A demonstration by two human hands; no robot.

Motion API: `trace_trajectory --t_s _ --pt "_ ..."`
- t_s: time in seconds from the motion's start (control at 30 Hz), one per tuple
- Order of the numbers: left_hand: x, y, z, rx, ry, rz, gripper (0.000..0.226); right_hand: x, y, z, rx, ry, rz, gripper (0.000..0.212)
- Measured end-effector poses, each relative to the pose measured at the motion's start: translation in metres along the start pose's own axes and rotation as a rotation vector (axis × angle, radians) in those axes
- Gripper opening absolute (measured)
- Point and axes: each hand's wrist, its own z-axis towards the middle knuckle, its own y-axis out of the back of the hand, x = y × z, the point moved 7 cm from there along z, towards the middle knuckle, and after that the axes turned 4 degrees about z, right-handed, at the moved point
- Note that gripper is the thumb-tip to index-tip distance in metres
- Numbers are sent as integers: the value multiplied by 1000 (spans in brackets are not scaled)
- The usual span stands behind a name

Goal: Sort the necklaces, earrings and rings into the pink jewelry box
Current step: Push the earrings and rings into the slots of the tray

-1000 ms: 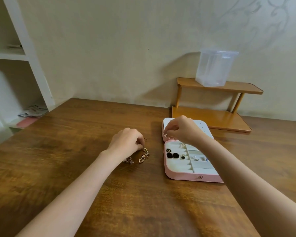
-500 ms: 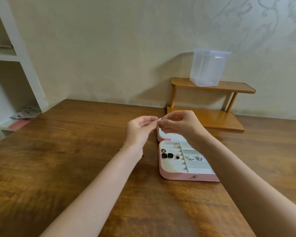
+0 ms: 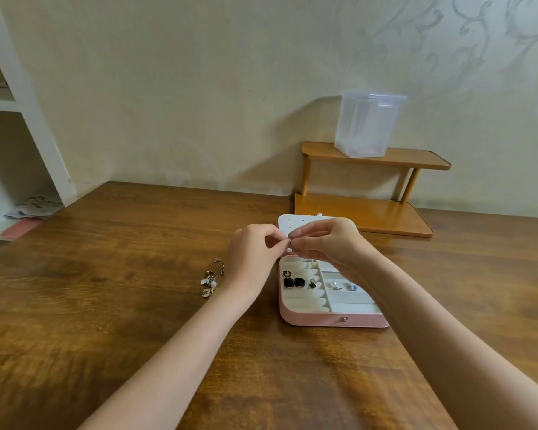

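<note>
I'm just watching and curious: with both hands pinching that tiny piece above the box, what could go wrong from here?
The small piece is pinched between the left hand and right hand; if the grip slips, it may fall into the wrong slot of the pink jewelry box. The left forearm also passes close to the loose jewelry and might scatter it.

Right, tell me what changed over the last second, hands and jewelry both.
The left hand lifted off the loose pile of small gold jewelry on the brown wooden table and moved right, above the open pink jewelry box. It met the right hand, and both now pinch one tiny metal piece. The right hand barely shifted. Pile, box and its sorted earrings are unchanged.
</note>
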Motion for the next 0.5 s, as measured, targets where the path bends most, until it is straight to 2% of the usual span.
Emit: trace_trajectory --t_s 0.1,0.2,0.33,0.5 --pt "2 -1 0 3 -20 117 8 4 0 0 -24 70 -160 9" --pt "3 -6 0 88 -84 114 9 8 0 1 -13 103 -326 10" --pt "9 -9 -4 167 -100 112 13 0 3 3 8 46 -302 10" --pt "20 -15 -8 299 -77 103 13 -15 2 5 79 -90 -426 8"
